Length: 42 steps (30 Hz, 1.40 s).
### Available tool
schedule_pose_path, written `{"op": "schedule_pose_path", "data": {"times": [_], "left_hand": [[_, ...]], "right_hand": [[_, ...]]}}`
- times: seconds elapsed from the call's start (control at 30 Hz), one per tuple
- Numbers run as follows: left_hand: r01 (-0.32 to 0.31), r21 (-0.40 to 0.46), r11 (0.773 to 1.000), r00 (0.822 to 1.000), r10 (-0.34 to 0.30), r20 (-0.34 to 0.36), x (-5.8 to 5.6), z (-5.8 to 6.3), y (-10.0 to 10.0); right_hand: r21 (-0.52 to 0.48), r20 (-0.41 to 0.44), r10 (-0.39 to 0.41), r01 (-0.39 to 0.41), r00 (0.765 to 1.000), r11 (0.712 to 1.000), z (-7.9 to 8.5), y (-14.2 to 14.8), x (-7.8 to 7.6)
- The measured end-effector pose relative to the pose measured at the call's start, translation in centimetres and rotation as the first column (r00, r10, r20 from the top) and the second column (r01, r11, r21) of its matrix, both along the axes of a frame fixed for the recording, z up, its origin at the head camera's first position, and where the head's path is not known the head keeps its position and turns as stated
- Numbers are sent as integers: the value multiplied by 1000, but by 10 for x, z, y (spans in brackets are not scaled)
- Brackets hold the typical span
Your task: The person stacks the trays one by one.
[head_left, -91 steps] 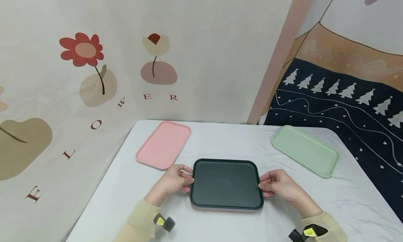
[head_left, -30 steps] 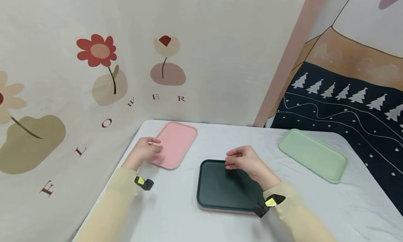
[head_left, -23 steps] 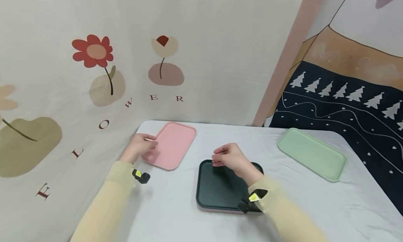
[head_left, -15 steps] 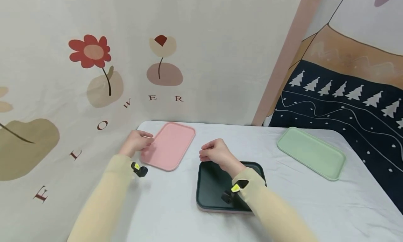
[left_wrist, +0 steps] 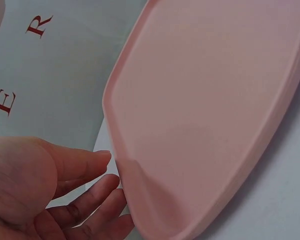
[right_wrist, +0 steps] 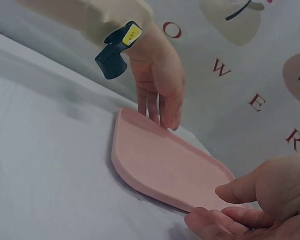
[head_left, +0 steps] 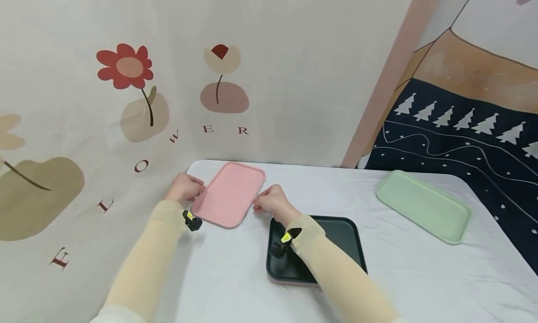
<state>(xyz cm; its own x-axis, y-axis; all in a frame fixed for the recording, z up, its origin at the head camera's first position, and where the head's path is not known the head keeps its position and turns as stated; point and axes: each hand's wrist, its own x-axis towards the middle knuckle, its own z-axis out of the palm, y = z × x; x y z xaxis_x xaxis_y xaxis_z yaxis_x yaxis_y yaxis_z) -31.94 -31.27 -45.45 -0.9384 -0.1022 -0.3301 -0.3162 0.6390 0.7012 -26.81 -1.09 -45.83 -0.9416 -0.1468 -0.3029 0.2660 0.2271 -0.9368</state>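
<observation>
The pink tray (head_left: 229, 194) lies flat on the table (head_left: 227, 267), the dark tray (head_left: 341, 229) nearer and to its right. Left hand (head_left: 185, 187) and right hand (head_left: 275, 204), loose, gripping nothing, flank the pink tray, maybe so it won't tip.

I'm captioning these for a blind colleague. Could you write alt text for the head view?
A person's left hand and right hand flank a pink rectangular tray on a white-covered table. The right forearm crosses over a dark green tray, and a light green tray lies off to the right. Behind, a pale backdrop bears flower designs.
</observation>
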Motion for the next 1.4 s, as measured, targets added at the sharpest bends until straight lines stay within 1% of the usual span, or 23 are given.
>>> {"op": "schedule_pose_path", "data": {"times": [0.17,0.33,0.47,0.57,0.8,0.9,1.03,1.13,1.2,1.3,1.4], "left_hand": [[1,-4,1000,1000,-1,14,0,-3,-1],[13,-19,1000,1000,-12,9,-1,-5,-3],[16,-20,1000,1000,-15,23,-3,-6,-3],[31,-23,999,999,-30,36,-4,-6,-1],[60,-35,998,997,-58,46,-3,-5,3],[75,-34,997,996,-74,44,-3,-6,3],[79,-23,997,996,-78,49,-3,-8,1],[83,-12,997,996,-82,47,-3,-5,0],[83,-26,996,996,-82,38,-2,-2,1],[67,-48,997,998,-66,26,-2,2,3],[56,-65,996,998,-55,26,-1,6,6]], "right_hand": [[-6,33,-22,22,999,1000,-6,-8,-2],[-47,60,-43,46,997,998,-12,-12,-5],[-86,67,-41,47,997,995,-15,-14,-8],[-107,70,-53,60,996,992,-16,-15,-10],[-68,61,-97,102,993,992,-15,-19,-13],[-66,67,-116,120,991,991,-16,-21,-14],[-66,82,-129,134,988,989,-13,-23,-13],[-84,90,-129,136,988,987,-13,-23,-12],[-101,94,-125,134,988,986,-13,-23,-12],[-121,99,-124,136,987,983,-13,-22,-12],[-131,107,-121,135,987,982,-12,-21,-11]]}}
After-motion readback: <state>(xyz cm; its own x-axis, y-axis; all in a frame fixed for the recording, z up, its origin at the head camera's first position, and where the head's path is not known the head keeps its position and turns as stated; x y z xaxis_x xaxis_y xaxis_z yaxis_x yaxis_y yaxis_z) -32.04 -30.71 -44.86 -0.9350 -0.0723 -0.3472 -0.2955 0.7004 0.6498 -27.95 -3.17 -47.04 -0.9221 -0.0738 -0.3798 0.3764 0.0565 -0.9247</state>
